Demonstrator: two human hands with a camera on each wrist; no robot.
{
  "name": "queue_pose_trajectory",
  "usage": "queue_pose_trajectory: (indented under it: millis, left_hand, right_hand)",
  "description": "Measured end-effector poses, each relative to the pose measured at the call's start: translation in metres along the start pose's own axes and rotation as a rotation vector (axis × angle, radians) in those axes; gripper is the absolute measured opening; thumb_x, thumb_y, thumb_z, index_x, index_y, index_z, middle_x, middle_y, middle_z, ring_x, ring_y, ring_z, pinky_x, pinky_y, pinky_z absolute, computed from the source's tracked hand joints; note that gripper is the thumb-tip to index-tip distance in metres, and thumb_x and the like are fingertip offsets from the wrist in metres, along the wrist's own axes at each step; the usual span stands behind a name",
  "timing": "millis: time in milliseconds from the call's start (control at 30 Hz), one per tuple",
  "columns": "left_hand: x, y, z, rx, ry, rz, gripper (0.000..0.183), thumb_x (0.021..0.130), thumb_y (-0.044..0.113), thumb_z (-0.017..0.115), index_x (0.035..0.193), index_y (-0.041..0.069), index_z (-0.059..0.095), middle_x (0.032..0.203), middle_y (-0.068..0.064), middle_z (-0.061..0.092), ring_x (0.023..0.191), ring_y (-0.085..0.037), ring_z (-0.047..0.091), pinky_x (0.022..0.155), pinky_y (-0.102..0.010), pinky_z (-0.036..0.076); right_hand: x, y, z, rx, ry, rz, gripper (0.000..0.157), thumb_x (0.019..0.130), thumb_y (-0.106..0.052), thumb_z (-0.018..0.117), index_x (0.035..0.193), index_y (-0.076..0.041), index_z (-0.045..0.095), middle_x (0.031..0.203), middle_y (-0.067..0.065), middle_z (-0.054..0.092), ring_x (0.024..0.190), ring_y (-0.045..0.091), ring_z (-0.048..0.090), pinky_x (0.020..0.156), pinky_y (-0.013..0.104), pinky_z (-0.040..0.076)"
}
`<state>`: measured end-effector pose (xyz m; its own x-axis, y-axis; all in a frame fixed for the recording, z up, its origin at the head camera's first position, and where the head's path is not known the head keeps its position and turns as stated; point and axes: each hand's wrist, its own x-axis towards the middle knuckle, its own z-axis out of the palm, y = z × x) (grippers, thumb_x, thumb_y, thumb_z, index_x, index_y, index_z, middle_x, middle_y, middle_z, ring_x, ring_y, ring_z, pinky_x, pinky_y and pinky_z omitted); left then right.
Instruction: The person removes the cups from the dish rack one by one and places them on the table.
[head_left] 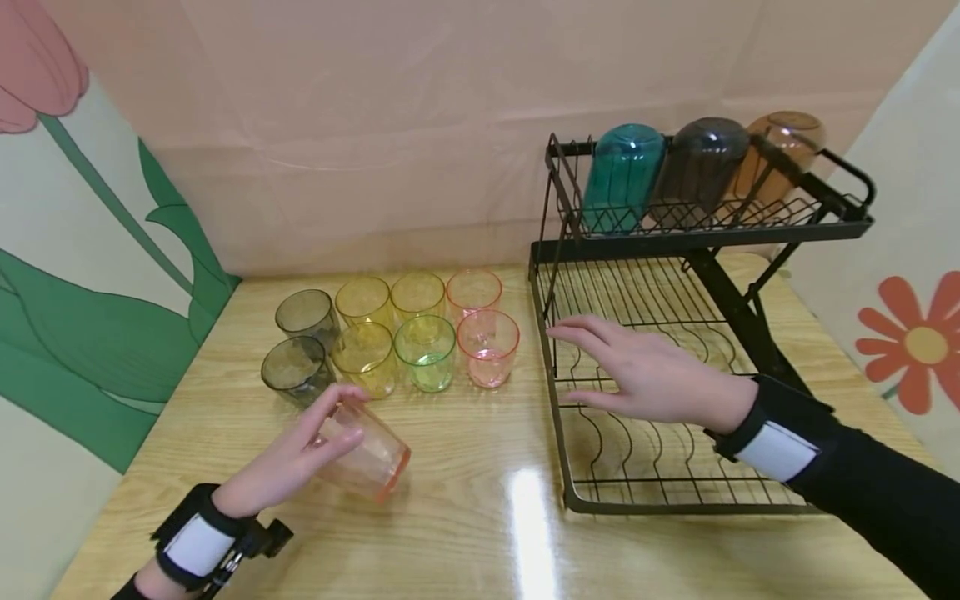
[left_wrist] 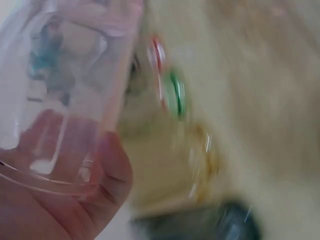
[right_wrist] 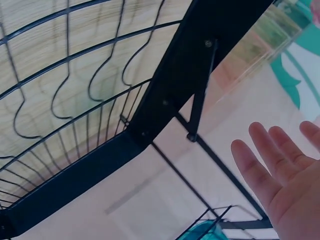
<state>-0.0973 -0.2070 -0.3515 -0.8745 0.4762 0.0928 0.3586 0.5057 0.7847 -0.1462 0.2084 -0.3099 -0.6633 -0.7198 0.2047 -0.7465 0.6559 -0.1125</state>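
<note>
My left hand (head_left: 300, 446) grips a clear pink glass (head_left: 369, 454) near its base, fingers on one side and thumb on the other. The glass is tilted, its orange-red rim pointing down and to the right. In the left wrist view the pink glass (left_wrist: 65, 95) fills the upper left, with fingers visible through its wall. My right hand (head_left: 637, 371) holds nothing; in the head view it hovers over the lower tier of a black wire dish rack (head_left: 566, 467), fingers extended and thumb apart. The right wrist view shows its straight fingers (right_wrist: 270, 155) beside the rack's side frame.
Upright glasses stand in two rows at the back left: dark grey (head_left: 296, 367), yellow (head_left: 365, 358), green (head_left: 425, 350) and pink (head_left: 488, 346). On the rack's upper tier, teal (head_left: 624, 175), dark (head_left: 701, 167) and amber (head_left: 780, 158) glasses stand upside down. A pink backdrop rises behind.
</note>
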Motion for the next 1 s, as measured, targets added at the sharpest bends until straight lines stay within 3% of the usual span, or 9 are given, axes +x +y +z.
queue_pose_trajectory:
  millis: [100, 167, 267, 333, 467, 567, 700, 900, 1000]
  left_hand:
    - [-0.006, 0.001, -0.004, 0.339, 0.055, 0.033, 0.044, 0.087, 0.045, 0.054, 0.123, 0.023, 0.042, 0.118, 0.006, 0.044, 0.104, -0.014, 0.043, 0.078, -0.037, 0.043]
    - [-0.009, 0.001, -0.006, 0.503, 0.082, 0.053, 0.05, 0.084, 0.051, 0.055, 0.123, 0.021, 0.044, 0.114, 0.007, 0.044, 0.102, -0.013, 0.043, 0.077, -0.035, 0.044]
    - [-0.011, -0.001, -0.007, 0.661, 0.112, 0.087, 0.053, 0.082, 0.053, 0.056, 0.121, 0.019, 0.046, 0.11, 0.004, 0.044, 0.102, -0.015, 0.043, 0.074, -0.034, 0.045]
    - [-0.011, -0.003, -0.009, 0.731, 0.135, 0.114, 0.054, 0.081, 0.053, 0.058, 0.12, 0.017, 0.048, 0.107, 0.001, 0.045, 0.097, -0.018, 0.044, 0.068, -0.034, 0.045]
    - [-0.012, -0.009, -0.014, 0.82, 0.167, 0.143, 0.056, 0.078, 0.049, 0.062, 0.119, 0.013, 0.049, 0.103, -0.005, 0.046, 0.093, -0.023, 0.046, 0.06, -0.035, 0.045]
    - [-0.014, -0.013, -0.017, 0.847, 0.162, 0.12, 0.055, 0.078, 0.047, 0.062, 0.118, 0.013, 0.049, 0.103, -0.007, 0.047, 0.092, -0.025, 0.046, 0.057, -0.035, 0.045]
    - [-0.015, -0.019, -0.021, 0.868, 0.158, 0.083, 0.051, 0.078, 0.047, 0.061, 0.117, 0.016, 0.049, 0.102, -0.008, 0.047, 0.089, -0.026, 0.047, 0.051, -0.033, 0.043]
    - [-0.015, -0.028, -0.024, 0.887, 0.175, 0.07, 0.051, 0.077, 0.048, 0.061, 0.115, 0.016, 0.049, 0.101, -0.009, 0.047, 0.086, -0.027, 0.047, 0.046, -0.031, 0.041]
    - [-0.016, -0.031, -0.025, 0.885, 0.18, 0.068, 0.053, 0.077, 0.048, 0.061, 0.116, 0.015, 0.049, 0.102, -0.009, 0.047, 0.086, -0.027, 0.047, 0.045, -0.03, 0.04]
  right_hand:
    - [-0.005, 0.006, 0.001, -0.021, 0.023, -0.006, 0.07, 0.085, -0.054, 0.051, 0.142, -0.021, 0.026, 0.136, 0.004, 0.036, 0.081, 0.009, 0.053, 0.059, 0.023, 0.044]
    - [-0.009, 0.01, 0.002, -0.04, 0.034, -0.006, 0.069, 0.085, -0.053, 0.052, 0.142, -0.022, 0.027, 0.135, 0.004, 0.037, 0.087, 0.012, 0.054, 0.064, 0.026, 0.046]
    - [-0.014, 0.015, 0.005, -0.065, 0.044, -0.002, 0.068, 0.085, -0.052, 0.052, 0.141, -0.021, 0.029, 0.133, 0.005, 0.039, 0.094, 0.016, 0.054, 0.068, 0.03, 0.048]
    - [-0.017, 0.017, 0.006, -0.06, 0.041, 0.014, 0.067, 0.085, -0.053, 0.052, 0.141, -0.022, 0.029, 0.132, 0.005, 0.04, 0.093, 0.016, 0.055, 0.063, 0.026, 0.047]
    - [-0.022, 0.021, 0.009, -0.052, 0.03, 0.047, 0.065, 0.086, -0.055, 0.049, 0.139, -0.022, 0.032, 0.131, 0.004, 0.041, 0.09, 0.016, 0.055, 0.051, 0.019, 0.041]
    - [-0.025, 0.023, 0.01, -0.049, 0.026, 0.061, 0.063, 0.086, -0.055, 0.049, 0.137, -0.021, 0.036, 0.13, 0.004, 0.042, 0.088, 0.015, 0.055, 0.047, 0.018, 0.037]
    - [-0.027, 0.025, 0.01, -0.055, 0.016, 0.063, 0.061, 0.086, -0.054, 0.049, 0.133, -0.017, 0.04, 0.128, 0.005, 0.044, 0.083, 0.013, 0.056, 0.051, 0.02, 0.04]
    - [-0.03, 0.026, 0.008, -0.105, -0.033, 0.093, 0.059, 0.086, -0.058, 0.045, 0.126, -0.015, 0.049, 0.122, 0.007, 0.051, 0.09, 0.019, 0.056, 0.066, 0.033, 0.049]
    - [-0.032, 0.025, 0.006, -0.116, -0.056, 0.119, 0.055, 0.086, -0.058, 0.047, 0.12, -0.015, 0.054, 0.12, 0.012, 0.054, 0.072, 0.014, 0.057, 0.061, 0.034, 0.049]
